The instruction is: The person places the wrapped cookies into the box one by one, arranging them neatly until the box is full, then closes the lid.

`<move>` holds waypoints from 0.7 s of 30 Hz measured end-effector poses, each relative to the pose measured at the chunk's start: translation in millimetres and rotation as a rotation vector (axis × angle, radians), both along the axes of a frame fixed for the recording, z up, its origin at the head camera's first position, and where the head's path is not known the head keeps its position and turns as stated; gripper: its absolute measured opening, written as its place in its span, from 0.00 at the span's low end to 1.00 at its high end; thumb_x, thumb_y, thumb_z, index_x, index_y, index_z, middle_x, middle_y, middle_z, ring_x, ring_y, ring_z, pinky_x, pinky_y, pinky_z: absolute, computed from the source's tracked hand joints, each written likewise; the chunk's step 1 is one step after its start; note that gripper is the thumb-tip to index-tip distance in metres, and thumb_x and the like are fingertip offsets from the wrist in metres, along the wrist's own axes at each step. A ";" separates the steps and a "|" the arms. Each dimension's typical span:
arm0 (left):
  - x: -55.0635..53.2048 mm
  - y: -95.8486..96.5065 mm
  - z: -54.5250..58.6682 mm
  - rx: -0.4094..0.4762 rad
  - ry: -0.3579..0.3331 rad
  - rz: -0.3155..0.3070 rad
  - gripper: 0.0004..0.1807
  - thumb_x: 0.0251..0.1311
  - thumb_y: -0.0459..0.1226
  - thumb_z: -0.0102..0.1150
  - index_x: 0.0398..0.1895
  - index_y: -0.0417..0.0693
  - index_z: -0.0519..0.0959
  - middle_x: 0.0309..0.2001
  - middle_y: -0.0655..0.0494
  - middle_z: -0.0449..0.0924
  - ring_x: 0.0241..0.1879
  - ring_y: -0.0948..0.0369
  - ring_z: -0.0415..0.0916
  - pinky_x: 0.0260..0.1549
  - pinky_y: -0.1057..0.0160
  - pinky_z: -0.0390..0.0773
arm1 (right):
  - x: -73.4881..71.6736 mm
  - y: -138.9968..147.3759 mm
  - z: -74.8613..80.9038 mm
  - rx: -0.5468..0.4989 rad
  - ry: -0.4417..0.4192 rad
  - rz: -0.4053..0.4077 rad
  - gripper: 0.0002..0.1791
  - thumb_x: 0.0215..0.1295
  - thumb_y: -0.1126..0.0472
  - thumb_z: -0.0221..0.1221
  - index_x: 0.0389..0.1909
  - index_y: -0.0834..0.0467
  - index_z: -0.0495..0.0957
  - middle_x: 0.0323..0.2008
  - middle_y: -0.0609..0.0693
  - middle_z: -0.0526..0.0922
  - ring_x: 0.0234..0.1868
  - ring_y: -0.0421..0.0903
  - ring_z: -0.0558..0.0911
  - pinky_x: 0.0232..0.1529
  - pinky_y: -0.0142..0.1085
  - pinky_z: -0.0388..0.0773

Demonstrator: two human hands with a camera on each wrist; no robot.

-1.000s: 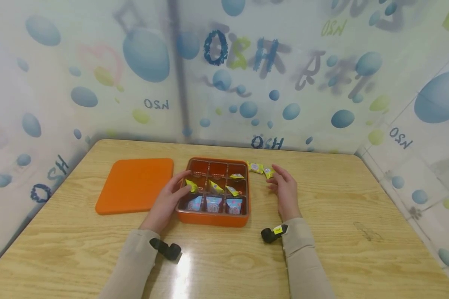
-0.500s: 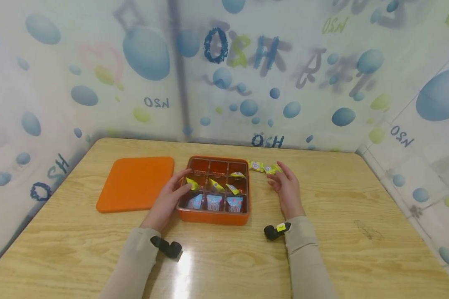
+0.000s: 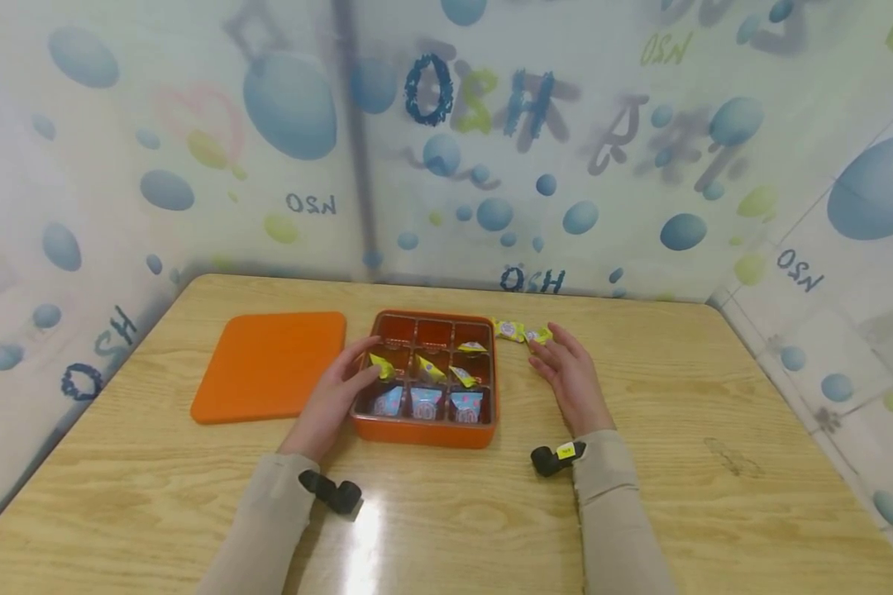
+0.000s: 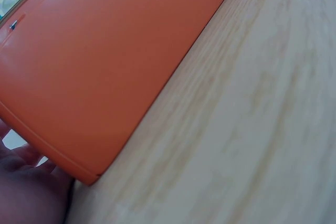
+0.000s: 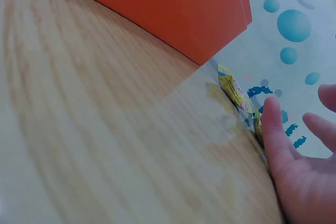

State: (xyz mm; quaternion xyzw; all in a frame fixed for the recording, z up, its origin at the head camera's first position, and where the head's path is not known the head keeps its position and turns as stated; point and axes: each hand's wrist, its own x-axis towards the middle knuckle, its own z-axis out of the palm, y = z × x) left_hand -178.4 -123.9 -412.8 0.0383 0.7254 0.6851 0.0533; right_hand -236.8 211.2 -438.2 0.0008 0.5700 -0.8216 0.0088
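An orange box with a clear divided insert stands on the table in the head view. Blue-wrapped candies fill its near row; yellow-wrapped candies lie in the middle row, with one more in the far right compartment. My left hand rests at the box's left side, thumb and forefinger reaching over the rim. Right of the box, two yellow-wrapped candies lie on the table. My right hand is beside the farther-right candy, fingers spread and partly covering it; the right wrist view shows thumb and fingers apart.
An orange lid lies flat left of the box. The wooden table runs back to a patterned curtain, with a tiled wall side at the right. Each wrist wears a small black camera.
My right hand has shifted slightly right, and the candy beside its fingertips has moved a little right and away. The left hand and box stay in place.
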 end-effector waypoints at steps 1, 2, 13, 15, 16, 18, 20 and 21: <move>0.0 0.0 0.0 0.002 0.001 0.000 0.26 0.62 0.41 0.49 0.64 0.54 0.60 0.67 0.61 0.50 0.67 0.55 0.40 0.61 0.46 0.45 | -0.4 0.1 0.3 0.000 -0.007 0.001 0.29 0.66 0.63 0.47 0.66 0.61 0.51 0.68 0.58 0.41 0.59 0.54 0.65 0.53 0.40 0.68; 0.0 0.0 0.0 0.002 0.002 0.000 0.26 0.62 0.41 0.49 0.64 0.54 0.60 0.67 0.61 0.50 0.67 0.55 0.40 0.61 0.46 0.45 | -0.8 0.0 0.6 0.009 -0.016 0.000 0.28 0.67 0.63 0.46 0.66 0.60 0.51 0.68 0.57 0.43 0.60 0.54 0.64 0.54 0.40 0.68; -0.2 -0.6 0.7 -0.014 -0.003 0.002 0.26 0.62 0.42 0.49 0.64 0.56 0.61 0.67 0.61 0.50 0.67 0.55 0.40 0.61 0.45 0.45 | -0.9 -0.6 3.0 0.008 -0.043 0.009 0.28 0.68 0.65 0.43 0.67 0.59 0.49 0.67 0.57 0.47 0.60 0.56 0.63 0.56 0.41 0.66; -0.3 -0.2 0.6 -0.012 -0.001 0.003 0.26 0.62 0.42 0.49 0.64 0.56 0.61 0.67 0.61 0.50 0.67 0.55 0.40 0.61 0.45 0.46 | -0.1 0.1 3.7 0.023 -0.053 0.016 0.28 0.68 0.64 0.43 0.68 0.57 0.49 0.66 0.57 0.49 0.60 0.56 0.63 0.55 0.41 0.66; -0.2 0.0 0.6 -0.011 -0.001 0.003 0.26 0.62 0.42 0.49 0.64 0.55 0.61 0.67 0.61 0.50 0.67 0.55 0.41 0.61 0.46 0.46 | 0.3 0.4 4.0 0.035 -0.060 0.018 0.28 0.68 0.64 0.43 0.68 0.57 0.49 0.66 0.57 0.50 0.59 0.56 0.64 0.55 0.41 0.67; -0.1 0.2 0.4 -0.009 0.001 0.003 0.26 0.62 0.41 0.50 0.64 0.55 0.60 0.67 0.61 0.50 0.67 0.55 0.41 0.61 0.46 0.46 | 0.5 1.3 4.3 0.059 -0.076 0.022 0.29 0.67 0.63 0.44 0.68 0.56 0.49 0.65 0.58 0.52 0.58 0.55 0.66 0.54 0.40 0.68; 0.1 0.4 0.2 -0.007 0.005 0.002 0.26 0.62 0.41 0.50 0.64 0.54 0.60 0.67 0.60 0.50 0.67 0.55 0.41 0.61 0.47 0.46 | 0.1 1.8 4.3 0.074 -0.088 0.025 0.29 0.67 0.63 0.44 0.68 0.55 0.49 0.64 0.57 0.54 0.57 0.55 0.67 0.53 0.40 0.69; 0.2 0.4 0.1 -0.005 0.007 0.002 0.26 0.62 0.41 0.50 0.64 0.54 0.60 0.67 0.60 0.50 0.67 0.55 0.41 0.61 0.47 0.46 | -0.1 1.9 4.3 0.081 -0.092 0.027 0.29 0.67 0.63 0.45 0.68 0.55 0.49 0.64 0.57 0.54 0.56 0.55 0.68 0.52 0.39 0.69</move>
